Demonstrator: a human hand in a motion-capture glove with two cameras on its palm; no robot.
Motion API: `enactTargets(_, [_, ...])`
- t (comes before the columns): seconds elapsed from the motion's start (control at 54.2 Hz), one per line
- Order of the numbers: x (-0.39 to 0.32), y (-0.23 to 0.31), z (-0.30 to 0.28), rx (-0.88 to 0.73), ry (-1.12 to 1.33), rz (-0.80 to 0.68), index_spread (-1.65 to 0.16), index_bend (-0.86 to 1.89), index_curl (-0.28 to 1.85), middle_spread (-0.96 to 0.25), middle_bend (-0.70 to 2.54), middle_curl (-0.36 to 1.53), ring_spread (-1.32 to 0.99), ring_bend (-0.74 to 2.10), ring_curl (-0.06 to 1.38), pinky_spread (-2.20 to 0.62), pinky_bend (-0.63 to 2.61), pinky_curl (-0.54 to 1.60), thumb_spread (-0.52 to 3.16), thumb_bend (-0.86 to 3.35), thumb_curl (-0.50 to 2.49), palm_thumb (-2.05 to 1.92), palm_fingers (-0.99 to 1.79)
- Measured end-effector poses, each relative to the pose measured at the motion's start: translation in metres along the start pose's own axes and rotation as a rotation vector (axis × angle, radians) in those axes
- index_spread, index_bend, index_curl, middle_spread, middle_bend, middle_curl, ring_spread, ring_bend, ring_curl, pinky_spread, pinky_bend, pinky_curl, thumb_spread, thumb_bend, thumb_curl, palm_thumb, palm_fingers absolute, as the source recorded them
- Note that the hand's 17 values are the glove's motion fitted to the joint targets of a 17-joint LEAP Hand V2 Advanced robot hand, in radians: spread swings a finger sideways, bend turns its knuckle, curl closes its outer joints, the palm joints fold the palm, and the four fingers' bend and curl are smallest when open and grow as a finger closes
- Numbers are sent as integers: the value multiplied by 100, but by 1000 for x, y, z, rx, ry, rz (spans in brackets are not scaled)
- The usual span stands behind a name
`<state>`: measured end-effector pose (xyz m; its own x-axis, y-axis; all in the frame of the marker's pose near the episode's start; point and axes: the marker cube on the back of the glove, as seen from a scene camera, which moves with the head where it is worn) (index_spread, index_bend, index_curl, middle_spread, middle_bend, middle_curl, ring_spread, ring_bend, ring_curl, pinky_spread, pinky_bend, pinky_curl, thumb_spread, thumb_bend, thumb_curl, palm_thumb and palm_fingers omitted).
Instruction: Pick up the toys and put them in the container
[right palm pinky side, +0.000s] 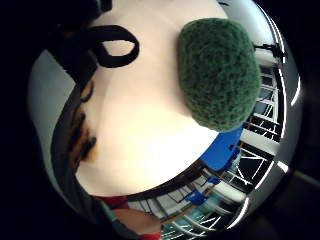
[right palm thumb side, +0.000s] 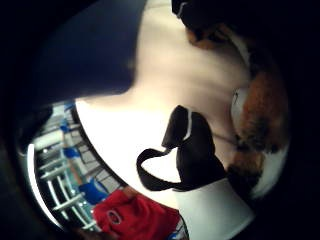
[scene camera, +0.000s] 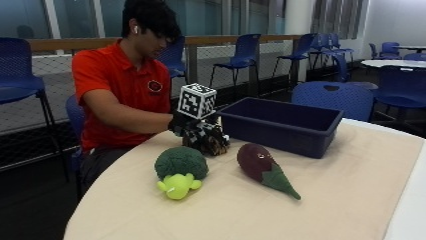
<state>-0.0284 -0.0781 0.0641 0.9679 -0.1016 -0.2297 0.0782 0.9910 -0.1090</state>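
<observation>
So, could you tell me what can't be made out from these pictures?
- Gloved right hand: in the outside view the marker cube hides most of it, so its fingers cannot be read.
- Dark brown toy under that hand: too small and blurred to identify.
- Blue container: its near wall hides the floor inside.
- Green plush: the little finger side palm view shows only its fuzzy top.

Under the black-gloved right hand (scene camera: 181, 123): plush toy (scene camera: 210, 140) patterned brown, black and white. Just beside that hand, container (scene camera: 283, 125) coloured dark navy blue. Nearer than the hand: broccoli toy (scene camera: 180, 170) with dark green top and yellow-green base; eggplant toy (scene camera: 265, 168) deep purple with green tip. Table (scene camera: 346, 200) coloured beige.
</observation>
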Motion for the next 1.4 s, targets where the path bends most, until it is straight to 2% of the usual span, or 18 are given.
enactTargets(0.166, [-1, -1, 0, 101, 5, 6, -44, 13, 25, -9, 18, 13, -10, 77, 32, -16, 116, 37, 141, 4, 32, 19, 27])
enactTargets(0.24, [-1, -1, 0, 173, -2, -8, -43, 17, 26, -12, 19, 15, -18, 87, 34, -26, 121, 38, 147, 11, 36, 31, 52])
enactTargets(0.313, [7, -4, -5, 224, -12, -18, -43, 18, 27, -17, 22, 17, -25, 91, 35, -33, 120, 36, 148, 16, 41, 43, 72])
enactTargets(0.461, [38, 1, -29, 203, -73, 64, -43, 38, 37, -25, 26, 21, -36, 91, 38, -39, 108, 36, 129, 16, 51, 54, 99])
enactTargets(0.59, [50, 10, -73, 249, -87, 111, -41, 43, 45, -30, 27, 24, -40, 88, 39, -41, 102, 37, 115, 15, 58, 61, 101])
enactTargets(0.756, [21, 4, -138, 313, -99, 75, -39, 45, 51, -33, 26, 26, -44, 85, 40, -42, 98, 38, 101, 12, 66, 65, 101])
enactTargets(1.051, [-127, -34, -225, 389, -76, -205, -38, 41, 61, -37, 22, 31, -48, 82, 41, -43, 96, 39, 88, 8, 77, 67, 101])
enactTargets(1.18, [-168, -58, -240, 382, -94, -199, -39, 38, 65, -38, 20, 33, -48, 81, 42, -44, 95, 40, 85, 7, 82, 68, 100])
enactTargets(1.272, [-186, -66, -236, 375, -74, -280, -40, 36, 68, -38, 18, 34, -48, 80, 43, -44, 95, 41, 85, 6, 84, 68, 97])
enactTargets(1.401, [-193, -81, -212, 238, -77, -167, -42, 29, 71, -36, 13, 33, -47, 77, 43, -44, 98, 42, 91, 4, 85, 65, 81])
